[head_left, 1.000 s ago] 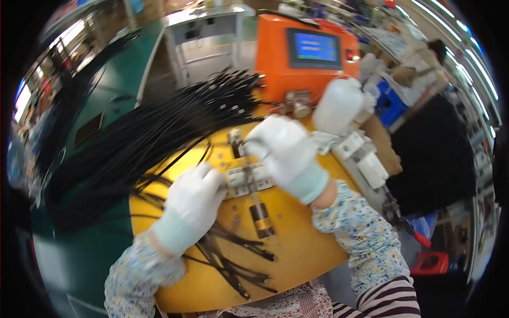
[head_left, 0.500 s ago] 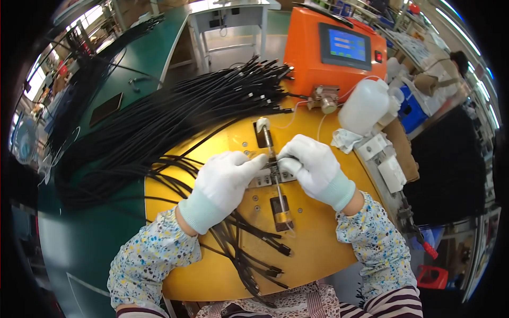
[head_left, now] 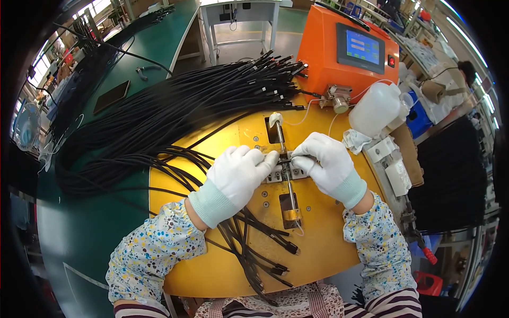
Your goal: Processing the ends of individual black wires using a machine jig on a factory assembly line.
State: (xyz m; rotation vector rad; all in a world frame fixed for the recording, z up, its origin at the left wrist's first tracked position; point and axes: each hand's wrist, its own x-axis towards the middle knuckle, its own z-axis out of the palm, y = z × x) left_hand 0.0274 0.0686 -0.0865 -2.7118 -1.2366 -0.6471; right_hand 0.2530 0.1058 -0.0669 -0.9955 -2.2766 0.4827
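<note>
Hands point(head_left: 233, 176), yellow worktop point(head_left: 212, 275), green table point(head_left: 85, 228), pale floor point(head_left: 249, 33)

We see 2 white knit gloves point(head_left: 233, 175), blue-and-yellow-speckled white fabric sleeves point(head_left: 154, 244), long black cables point(head_left: 159, 116), a flat yellow counter point(head_left: 328, 254).

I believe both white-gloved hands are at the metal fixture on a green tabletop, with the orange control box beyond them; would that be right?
Not quite: the head view shows a yellow tabletop there. The rest holds: the white-gloved left hand and right hand are at the metal fixture, with the orange control box beyond them.
</note>
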